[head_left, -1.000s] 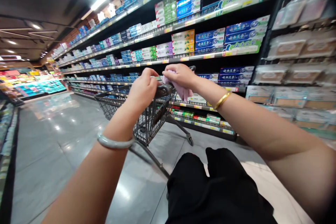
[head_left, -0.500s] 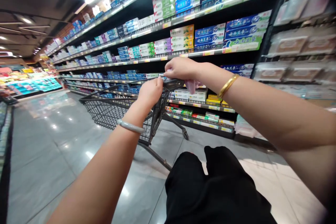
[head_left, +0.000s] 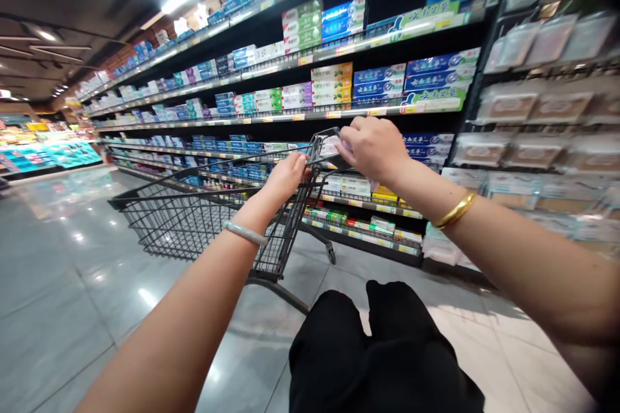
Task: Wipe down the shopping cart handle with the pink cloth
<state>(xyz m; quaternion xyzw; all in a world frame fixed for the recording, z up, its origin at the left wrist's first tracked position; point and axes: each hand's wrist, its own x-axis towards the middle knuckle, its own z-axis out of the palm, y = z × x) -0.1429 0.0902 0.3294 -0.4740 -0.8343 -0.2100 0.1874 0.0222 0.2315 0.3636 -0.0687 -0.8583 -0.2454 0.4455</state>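
A dark wire shopping cart [head_left: 179, 219] stands in front of me, its basket pointing left. My left hand [head_left: 285, 177], with a pale bangle [head_left: 245, 233] on the wrist, is closed at the near end of the cart, its fingers curled around the handle. To its right, my right hand [head_left: 372, 148] is curled over the other part of the handle [head_left: 334, 160], with the back of the hand facing me. A gold bracelet [head_left: 456, 210] circles the right wrist. The undersides of both hands are hidden. Wire mesh and floor show through the basket.
Long shelves [head_left: 271, 117] of boxed toothpaste [head_left: 380, 82] run along the right side into the distance. Hanging packets [head_left: 508, 103] fill a rack at far right. Grey tiled floor [head_left: 53, 271] stretches left, toward a lit display [head_left: 53, 156]. My black-trousered legs [head_left: 382, 355] are below.
My right hand has moved right and down in the view, farther from my left hand. More of the basket shows at left. A pinkish thing beneath my right hand is no longer visible.
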